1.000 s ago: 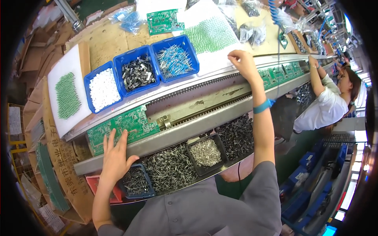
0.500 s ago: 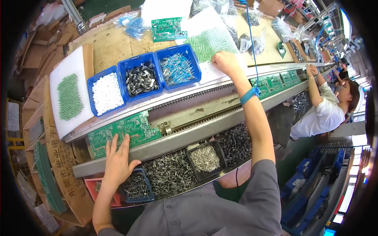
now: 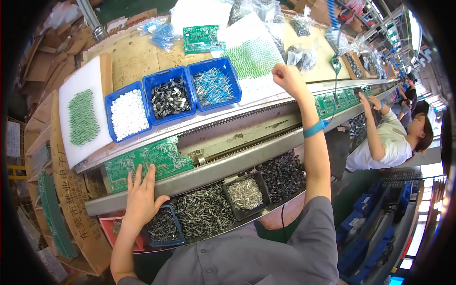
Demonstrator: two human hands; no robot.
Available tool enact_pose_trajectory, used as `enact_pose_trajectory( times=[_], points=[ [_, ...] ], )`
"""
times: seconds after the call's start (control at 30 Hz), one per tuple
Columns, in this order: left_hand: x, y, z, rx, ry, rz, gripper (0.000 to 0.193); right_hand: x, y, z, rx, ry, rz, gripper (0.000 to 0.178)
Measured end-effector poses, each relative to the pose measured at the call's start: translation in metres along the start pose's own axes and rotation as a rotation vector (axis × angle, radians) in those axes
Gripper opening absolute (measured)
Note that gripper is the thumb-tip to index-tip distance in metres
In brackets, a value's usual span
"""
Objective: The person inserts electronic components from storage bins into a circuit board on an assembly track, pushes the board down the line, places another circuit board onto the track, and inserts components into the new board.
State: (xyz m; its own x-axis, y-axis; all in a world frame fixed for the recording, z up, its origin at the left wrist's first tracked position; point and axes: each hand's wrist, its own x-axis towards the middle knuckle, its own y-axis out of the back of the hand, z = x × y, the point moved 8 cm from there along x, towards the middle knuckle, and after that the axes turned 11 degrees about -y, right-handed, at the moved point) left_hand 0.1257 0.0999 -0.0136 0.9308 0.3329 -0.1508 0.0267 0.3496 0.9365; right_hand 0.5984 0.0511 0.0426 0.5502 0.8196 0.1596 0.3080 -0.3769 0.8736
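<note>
At the far left a white foam sheet (image 3: 83,118) carries a patch of small green parts, and just beside it three blue bins (image 3: 171,97) hold white, black and blue components. Below them the left hand (image 3: 140,199) lies flat, fingers spread apart, its fingertips on the green circuit board (image 3: 147,159) that sits in the conveyor track (image 3: 237,137); it grips nothing. The board looks only partly filled, though the fisheye blur makes that hard to judge, so most of the stuffing seems left to do. To the right, the right hand (image 3: 287,78) is raised over a second foam sheet (image 3: 254,57) studded with green parts, fingers curled together, perhaps pinching a small part that cannot be made out. Since half a second ago that hand has drawn back toward the track, while the left hand has stayed on the board. Farther right, a co-worker (image 3: 389,142) reaches to other boards.
</note>
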Motion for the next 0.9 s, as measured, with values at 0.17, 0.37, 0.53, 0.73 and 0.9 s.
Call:
enact_pose_trajectory(
  times=[0.17,0.37,0.53,0.73,0.9],
  points=[
    [0.001,-0.001,0.0,-0.005,-0.001,0.0,0.092,-0.01,-0.004,0.024,-0.061,0.051,-0.003,0.013],
    [0.001,-0.001,0.0,-0.002,-0.013,0.013,0.092,-0.016,-0.011,0.016,-0.041,0.075,0.016,0.013],
    [-0.001,-0.001,0.001,-0.001,-0.014,0.018,0.092,-0.014,-0.016,0.013,-0.188,0.105,0.005,0.014],
    [-0.003,-0.004,0.0,-0.006,-0.01,0.003,0.095,-0.011,-0.02,0.021,-0.177,0.087,-0.003,0.012],
    [-0.003,-0.002,-0.001,-0.01,-0.01,0.015,0.096,-0.002,-0.025,0.017,-0.102,0.062,-0.077,0.011]
  ],
)
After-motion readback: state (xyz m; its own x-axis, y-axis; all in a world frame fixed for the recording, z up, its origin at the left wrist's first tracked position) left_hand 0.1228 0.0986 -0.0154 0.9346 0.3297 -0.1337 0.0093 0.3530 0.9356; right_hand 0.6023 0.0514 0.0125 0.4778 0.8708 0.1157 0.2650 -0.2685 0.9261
